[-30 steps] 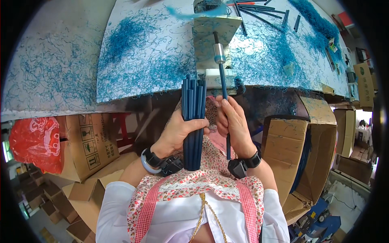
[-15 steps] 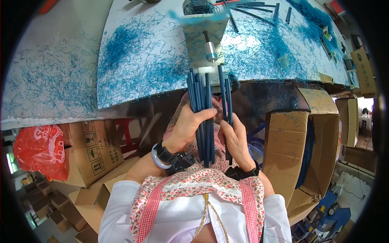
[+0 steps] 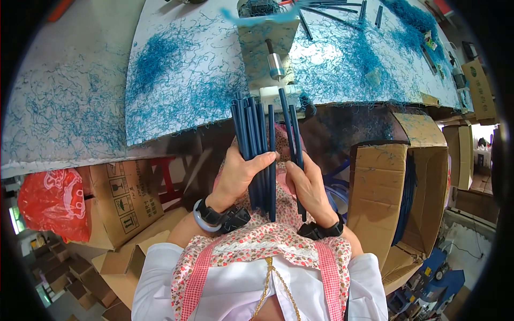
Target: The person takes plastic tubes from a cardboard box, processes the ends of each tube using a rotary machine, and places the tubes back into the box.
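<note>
My left hand [image 3: 242, 172] is closed around a bundle of slim dark-blue rods [image 3: 250, 128], its thumb laid across them. One rod [image 3: 272, 139] stands a little apart at the bundle's right side, by the thumb tip. My right hand [image 3: 309, 187] grips a pair of similar dark-blue rods [image 3: 293, 134] between thumb and fingers. All the rods point away from me, in front of a small bench machine. The machine's metal chuck [image 3: 275, 65] is just beyond the rod tips, above a white block [image 3: 270, 93]. My palms hide part of the rods.
Curly blue shavings [image 3: 155, 59] cover much of the white table [image 3: 209, 32]. More rods [image 3: 332, 18] lie at the back. An open carton [image 3: 377, 198] holding dark-blue rods stands at right. At left are a red plastic bag [image 3: 56, 203] and a cardboard box [image 3: 126, 198].
The left-hand bundle has shifted left and fanned apart slightly, leaving one rod separate on its right. The right-hand rods have moved a little left and tilted, tips near the white block.
</note>
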Demonstrator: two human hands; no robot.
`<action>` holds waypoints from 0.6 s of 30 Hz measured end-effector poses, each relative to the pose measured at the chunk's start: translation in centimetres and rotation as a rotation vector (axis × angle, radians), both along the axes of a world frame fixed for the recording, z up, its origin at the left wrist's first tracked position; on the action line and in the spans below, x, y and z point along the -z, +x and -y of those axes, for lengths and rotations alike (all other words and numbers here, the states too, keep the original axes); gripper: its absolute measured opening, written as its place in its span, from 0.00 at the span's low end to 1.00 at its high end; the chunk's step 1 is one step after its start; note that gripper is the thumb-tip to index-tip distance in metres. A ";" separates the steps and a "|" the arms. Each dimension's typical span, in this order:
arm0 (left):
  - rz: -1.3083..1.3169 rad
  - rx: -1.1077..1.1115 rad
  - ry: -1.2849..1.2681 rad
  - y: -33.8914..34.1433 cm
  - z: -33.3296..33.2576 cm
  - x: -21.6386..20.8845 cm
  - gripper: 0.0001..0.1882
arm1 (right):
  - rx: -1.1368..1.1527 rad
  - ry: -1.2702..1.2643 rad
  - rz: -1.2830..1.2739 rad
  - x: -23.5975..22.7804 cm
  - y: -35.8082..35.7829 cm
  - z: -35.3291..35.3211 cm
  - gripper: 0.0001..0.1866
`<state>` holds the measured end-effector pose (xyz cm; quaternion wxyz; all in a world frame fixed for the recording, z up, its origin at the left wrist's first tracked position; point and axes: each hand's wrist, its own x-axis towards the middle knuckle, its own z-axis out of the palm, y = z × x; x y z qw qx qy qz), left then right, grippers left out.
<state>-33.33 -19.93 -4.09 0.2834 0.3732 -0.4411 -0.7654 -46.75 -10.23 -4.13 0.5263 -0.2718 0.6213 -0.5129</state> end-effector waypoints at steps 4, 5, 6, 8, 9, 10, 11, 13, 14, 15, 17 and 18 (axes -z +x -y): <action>-0.014 -0.007 -0.041 -0.5 0.3 0.2 0.16 | 0.004 -0.041 0.028 -0.2 -0.2 1.1 0.13; -0.024 -0.007 -0.046 -0.6 0.4 0.2 0.16 | 0.000 -0.043 0.025 0.2 -0.5 1.3 0.13; -0.024 -0.008 -0.048 -0.7 0.5 0.2 0.16 | -0.007 -0.046 0.021 0.5 -0.7 1.4 0.13; -0.030 -0.023 -0.020 -0.9 0.6 0.2 0.15 | -0.011 -0.050 0.018 0.6 -0.7 1.3 0.13; -0.034 -0.029 -0.005 -1.0 0.6 0.1 0.14 | 0.007 -0.058 0.050 0.3 -0.6 1.0 0.13; -0.034 -0.026 -0.007 -1.3 0.7 0.3 0.14 | 0.026 -0.066 0.082 0.1 -0.5 0.7 0.14; -0.023 -0.041 -0.024 -1.7 0.9 0.7 0.14 | 0.041 -0.076 0.112 -0.1 -0.3 0.4 0.14; 0.000 -0.064 -0.054 -2.4 0.9 1.2 0.16 | 0.063 -0.111 0.032 -0.4 0.8 -0.2 0.15; -0.001 -0.058 -0.055 -2.7 0.7 1.2 0.16 | 0.086 -0.142 -0.048 -0.5 1.6 -0.5 0.16; -0.061 -0.043 -0.013 -3.0 0.5 1.1 0.14 | 0.108 -0.173 -0.127 -0.6 1.9 -0.7 0.17; -0.179 -0.015 0.070 -3.5 0.5 1.0 0.12 | 0.133 -0.153 -0.096 -0.4 1.5 -0.8 0.18; -0.180 -0.013 0.067 -3.4 0.4 0.9 0.12 | 0.151 -0.132 -0.063 -0.2 1.2 -0.8 0.18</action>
